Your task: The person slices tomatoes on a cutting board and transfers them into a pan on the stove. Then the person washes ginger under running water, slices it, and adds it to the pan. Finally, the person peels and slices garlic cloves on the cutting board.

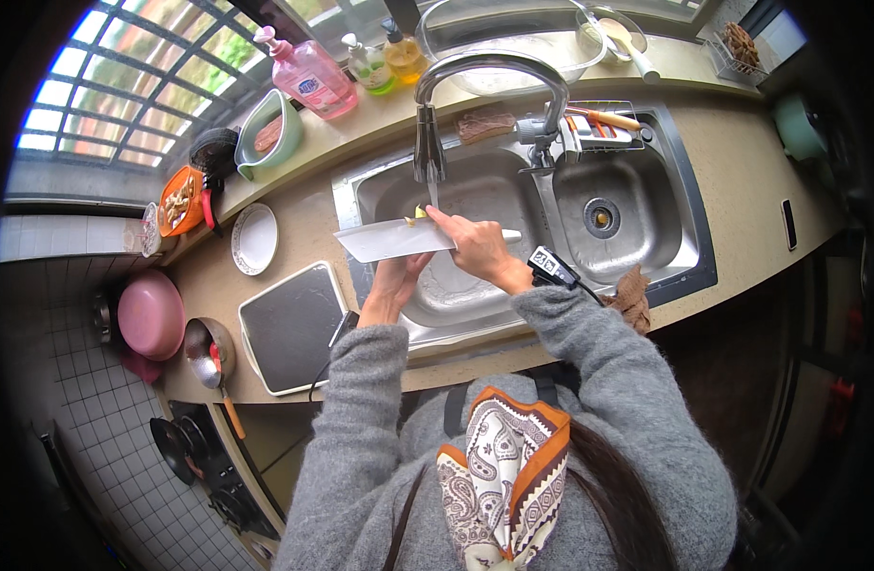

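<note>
A kitchen knife with a broad metal blade (387, 241) is over the large basin of a steel sink (455, 282). My right hand (480, 246) is closed around its pale handle, whose end sticks out past the hand. My left hand (401, 278) is under the blade, which hides its fingers; what it grips cannot be told. A small yellowish piece of food (420, 212), perhaps ginger, shows at the blade's far edge by my right fingertip. Just beyond, water runs from the chrome faucet (430, 150).
A dark cutting board (293, 328) with a pale rim and a white plate (255, 239) lie left of the sink. A metal pan (208, 353) stands farther left. Soap bottles (315, 78) line the window ledge. A brown cloth (631, 296) hangs over the sink's near right edge.
</note>
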Demonstrator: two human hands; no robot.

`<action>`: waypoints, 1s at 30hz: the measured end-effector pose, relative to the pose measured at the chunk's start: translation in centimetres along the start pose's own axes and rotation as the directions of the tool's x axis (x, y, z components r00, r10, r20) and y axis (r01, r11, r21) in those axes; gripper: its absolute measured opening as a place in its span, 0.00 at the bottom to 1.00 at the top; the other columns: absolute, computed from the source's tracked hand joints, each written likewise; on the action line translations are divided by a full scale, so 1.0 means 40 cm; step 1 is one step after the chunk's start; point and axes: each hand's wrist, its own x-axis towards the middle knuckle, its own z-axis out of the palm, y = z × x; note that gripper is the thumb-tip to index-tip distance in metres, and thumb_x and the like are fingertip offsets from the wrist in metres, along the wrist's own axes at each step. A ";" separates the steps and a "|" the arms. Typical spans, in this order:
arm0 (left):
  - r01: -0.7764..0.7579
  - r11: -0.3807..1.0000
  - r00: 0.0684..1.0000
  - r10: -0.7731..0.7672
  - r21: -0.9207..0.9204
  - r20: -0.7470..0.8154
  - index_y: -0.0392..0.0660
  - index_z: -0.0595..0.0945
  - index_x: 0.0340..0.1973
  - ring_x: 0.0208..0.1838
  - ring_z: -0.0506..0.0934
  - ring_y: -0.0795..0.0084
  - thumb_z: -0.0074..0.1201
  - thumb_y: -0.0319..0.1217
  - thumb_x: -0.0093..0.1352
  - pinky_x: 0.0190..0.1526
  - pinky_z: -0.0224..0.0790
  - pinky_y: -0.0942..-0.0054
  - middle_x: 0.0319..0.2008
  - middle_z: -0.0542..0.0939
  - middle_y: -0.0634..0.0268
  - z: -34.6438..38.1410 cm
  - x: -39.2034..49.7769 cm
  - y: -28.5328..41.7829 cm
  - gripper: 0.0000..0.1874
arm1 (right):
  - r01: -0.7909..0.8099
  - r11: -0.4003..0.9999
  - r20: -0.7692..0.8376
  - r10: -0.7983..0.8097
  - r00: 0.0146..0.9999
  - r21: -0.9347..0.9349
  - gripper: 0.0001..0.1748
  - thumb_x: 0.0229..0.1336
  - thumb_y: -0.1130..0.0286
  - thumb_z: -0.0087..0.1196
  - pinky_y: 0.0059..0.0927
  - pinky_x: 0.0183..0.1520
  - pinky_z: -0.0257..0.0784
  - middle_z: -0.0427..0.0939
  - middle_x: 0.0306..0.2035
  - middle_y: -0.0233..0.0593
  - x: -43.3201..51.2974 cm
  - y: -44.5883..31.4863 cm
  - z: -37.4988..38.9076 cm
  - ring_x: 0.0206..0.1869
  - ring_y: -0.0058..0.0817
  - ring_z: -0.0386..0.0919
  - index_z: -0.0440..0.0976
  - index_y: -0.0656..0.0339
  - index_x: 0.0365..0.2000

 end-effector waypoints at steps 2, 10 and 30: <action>-0.004 0.999 1.000 0.003 0.045 0.015 0.45 0.70 0.56 0.59 0.72 0.66 0.50 0.41 0.71 0.63 0.64 0.64 0.56 0.73 0.62 0.005 -0.003 0.000 0.22 | 0.011 1.000 -0.040 -0.011 0.999 0.005 0.39 0.41 0.78 0.56 0.36 0.27 0.74 0.80 0.32 0.39 0.008 -0.014 0.001 0.29 0.38 0.79 0.65 0.53 0.60; -0.012 0.998 1.000 0.013 0.068 -0.009 0.40 0.71 0.54 0.49 0.77 0.68 0.52 0.32 0.69 0.55 0.72 0.69 0.49 0.77 0.60 0.012 -0.007 0.005 0.19 | -0.028 0.995 -0.091 0.037 0.995 0.092 0.37 0.41 0.80 0.54 0.39 0.31 0.75 0.81 0.35 0.42 0.027 0.005 0.009 0.31 0.42 0.80 0.67 0.54 0.59; -0.058 0.975 0.997 0.069 0.215 -0.043 0.42 0.76 0.48 0.47 0.76 0.75 0.52 0.27 0.70 0.56 0.69 0.73 0.47 0.78 0.68 -0.005 0.049 0.010 0.11 | -0.157 0.971 -0.002 0.160 0.987 0.181 0.34 0.46 0.75 0.55 0.42 0.34 0.74 0.81 0.38 0.40 0.039 0.001 0.013 0.35 0.42 0.80 0.67 0.48 0.58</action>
